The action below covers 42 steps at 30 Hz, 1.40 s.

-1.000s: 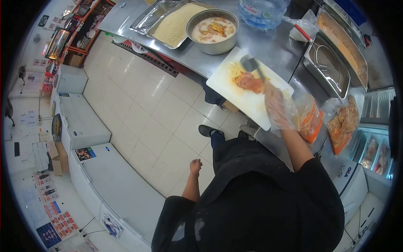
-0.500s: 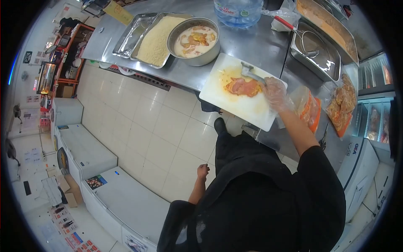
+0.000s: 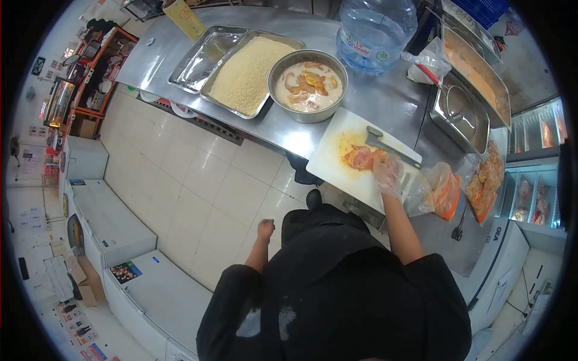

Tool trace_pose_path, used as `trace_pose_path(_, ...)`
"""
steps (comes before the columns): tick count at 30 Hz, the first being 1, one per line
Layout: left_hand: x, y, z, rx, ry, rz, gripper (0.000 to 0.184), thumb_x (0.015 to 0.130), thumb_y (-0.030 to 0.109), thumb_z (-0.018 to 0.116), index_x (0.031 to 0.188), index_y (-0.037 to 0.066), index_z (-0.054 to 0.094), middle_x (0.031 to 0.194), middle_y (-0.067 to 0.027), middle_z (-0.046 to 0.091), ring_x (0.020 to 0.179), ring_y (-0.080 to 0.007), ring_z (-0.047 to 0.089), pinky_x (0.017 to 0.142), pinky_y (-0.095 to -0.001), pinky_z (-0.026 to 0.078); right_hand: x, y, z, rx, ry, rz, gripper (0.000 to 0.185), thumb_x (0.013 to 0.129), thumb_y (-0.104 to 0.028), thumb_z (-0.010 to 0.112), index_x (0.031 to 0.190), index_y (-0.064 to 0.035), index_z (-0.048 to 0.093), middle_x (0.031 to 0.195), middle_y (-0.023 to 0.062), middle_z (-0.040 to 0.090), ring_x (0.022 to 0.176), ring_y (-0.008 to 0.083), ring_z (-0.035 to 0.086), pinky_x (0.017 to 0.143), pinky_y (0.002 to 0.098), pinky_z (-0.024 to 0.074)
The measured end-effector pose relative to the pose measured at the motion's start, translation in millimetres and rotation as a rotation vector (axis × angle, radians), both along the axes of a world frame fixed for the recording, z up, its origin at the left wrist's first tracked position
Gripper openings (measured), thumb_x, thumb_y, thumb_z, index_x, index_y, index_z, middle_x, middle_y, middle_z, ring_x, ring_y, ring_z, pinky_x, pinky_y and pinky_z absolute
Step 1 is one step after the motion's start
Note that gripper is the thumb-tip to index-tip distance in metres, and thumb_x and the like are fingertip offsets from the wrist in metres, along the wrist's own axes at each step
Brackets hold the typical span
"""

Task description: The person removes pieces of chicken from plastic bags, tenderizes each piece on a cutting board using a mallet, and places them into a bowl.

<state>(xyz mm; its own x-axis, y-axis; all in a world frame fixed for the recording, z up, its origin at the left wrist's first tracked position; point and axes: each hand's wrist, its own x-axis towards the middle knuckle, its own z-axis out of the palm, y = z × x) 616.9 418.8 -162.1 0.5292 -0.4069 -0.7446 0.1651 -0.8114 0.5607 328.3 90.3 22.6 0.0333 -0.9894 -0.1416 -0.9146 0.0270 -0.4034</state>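
Observation:
My right hand [image 3: 387, 174], in a clear plastic glove, has its fingers closed on the right edge of a flattened piece of raw meat [image 3: 360, 157]. The meat lies on a white cutting board [image 3: 333, 144] stained orange. A metal meat mallet [image 3: 391, 146] rests on the board just beyond my fingers. My left hand [image 3: 265, 230] is bare and hangs over the floor away from the table, curled closed with nothing visible in it. Left of the board stands a round pot [image 3: 307, 86] with meat in whitish liquid.
Beyond the pot are a tray of pale crumbs [image 3: 250, 75], a shiny metal tray [image 3: 205, 59] and a large water bottle [image 3: 376, 36]. At right sit bagged meat [image 3: 445, 191], another meat bag [image 3: 484, 183] and a metal pan [image 3: 462, 114] with a red-handled strainer. White chest freezers [image 3: 114, 210] line the left.
My right hand has let go of the mallet, which now lies on the board, and has moved onto the meat's edge. The view has shifted. My left hand still hangs closed.

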Motion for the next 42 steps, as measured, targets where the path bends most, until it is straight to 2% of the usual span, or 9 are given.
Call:
trace_pose_path(10, 33.4, -61.8, 3.3, -0.082, -0.008, -0.023, 0.024, 0.073, 0.020, 0.051, 0.083, -0.002, 0.053, 0.064, -0.0084, 0.055, 0.057, -0.0157, 0.052, 0.053, -0.0272, 0.041, 37.7, 7.3, 41.1, -0.049, -0.626, -0.013, 0.040, 0.058, -0.015, 0.058, 0.092, 0.0035, 0.047, 0.076, 0.0140, 0.055, 0.073, 0.0223, 0.053, 0.065, 0.0280, 0.0421)
trace_pose_path(21, 15.5, 14.5, -15.7, 0.042, 0.134, 0.049, 0.020, 0.071, 0.018, 0.052, 0.075, -0.002, 0.054, 0.056, -0.0072, 0.052, 0.048, -0.0143, 0.048, 0.045, -0.0280, 0.038, 150.9, -72.0, 131.6, -0.106, -1.054, 0.142, 0.039, 0.071, -0.024, 0.057, 0.101, -0.0023, 0.046, 0.093, 0.0129, 0.053, 0.083, 0.0225, 0.051, 0.075, 0.0304, 0.0391)
trace_pose_path(26, 10.0, 44.5, -49.9, -0.119, -0.003, -0.401, 0.019, 0.070, 0.018, 0.054, 0.075, -0.001, 0.054, 0.059, -0.0098, 0.054, 0.052, -0.0193, 0.051, 0.049, -0.0322, 0.041, 81.2, -38.2, 55.6, -0.194, -0.630, 0.237, 0.033, 0.073, -0.021, 0.054, 0.099, -0.0025, 0.048, 0.096, 0.0147, 0.053, 0.085, 0.0278, 0.051, 0.074, 0.0339, 0.0405)
trace_pose_path(28, 10.8, 36.5, -69.8, -0.107, -0.492, -1.046, 0.022, 0.067, 0.019, 0.055, 0.078, 0.000, 0.056, 0.067, -0.0145, 0.057, 0.062, -0.0276, 0.054, 0.058, -0.0384, 0.043, 40.6, 15.9, 95.8, -0.145, -0.392, 0.198, 0.027, 0.072, -0.021, 0.054, 0.092, -0.0031, 0.051, 0.091, 0.0154, 0.053, 0.084, 0.0294, 0.051, 0.074, 0.0363, 0.0406)
trace_pose_path(31, 20.3, 38.7, -131.7, -0.225, -0.553, -1.074, 0.023, 0.066, 0.021, 0.055, 0.077, 0.001, 0.056, 0.074, -0.0174, 0.057, 0.072, -0.0327, 0.053, 0.066, -0.0423, 0.041, -34.0, 67.1, 59.2, -0.493, -0.092, 0.040, 0.022, 0.072, -0.019, 0.053, 0.088, -0.0038, 0.052, 0.085, 0.0151, 0.054, 0.080, 0.0282, 0.052, 0.071, 0.0361, 0.0420)
trace_pose_path(35, 36.1, 7.2, -112.6, -0.163, -0.487, -1.351, 0.021, 0.070, 0.020, 0.051, 0.078, 0.001, 0.055, 0.070, -0.0142, 0.057, 0.069, -0.0274, 0.055, 0.060, -0.0388, 0.043, -99.1, 86.5, 34.2, -0.172, 0.314, -0.305, 0.010, 0.072, -0.010, 0.050, 0.079, -0.0030, 0.050, 0.079, 0.0154, 0.052, 0.077, 0.0307, 0.050, 0.067, 0.0389, 0.0399)
trace_pose_path(36, 36.2, -5.7, -92.6, -0.166, -0.493, -1.366, 0.021, 0.070, 0.020, 0.051, 0.078, 0.001, 0.055, 0.070, -0.0142, 0.057, 0.069, -0.0274, 0.055, 0.060, -0.0388, 0.043, -107.3, 82.7, 33.1, -0.062, 0.321, -0.392, 0.008, 0.072, -0.009, 0.049, 0.079, -0.0039, 0.049, 0.080, 0.0154, 0.051, 0.078, 0.0312, 0.049, 0.067, 0.0392, 0.0390)
trace_pose_path(38, 29.5, -37.2, -23.9, -0.036, 0.071, -0.587, 0.022, 0.074, 0.018, 0.048, 0.087, 0.001, 0.053, 0.068, -0.0097, 0.056, 0.066, -0.0197, 0.055, 0.054, -0.0327, 0.042, -114.8, 69.9, 36.1, -0.296, 0.327, -0.400, 0.011, 0.072, -0.011, 0.048, 0.082, -0.0049, 0.050, 0.082, 0.0150, 0.051, 0.079, 0.0311, 0.049, 0.068, 0.0391, 0.0389)
trace_pose_path(42, 58.0, -56.5, -29.1, -0.152, 0.124, -0.515, 0.027, 0.075, 0.017, 0.046, 0.097, 0.000, 0.048, 0.071, -0.0077, 0.054, 0.064, -0.0163, 0.053, 0.054, -0.0276, 0.040, -136.9, 40.9, 27.9, -0.580, 0.411, -0.222, 0.015, 0.074, -0.014, 0.045, 0.085, -0.0052, 0.051, 0.081, 0.0141, 0.052, 0.077, 0.0293, 0.050, 0.069, 0.0379, 0.0401)
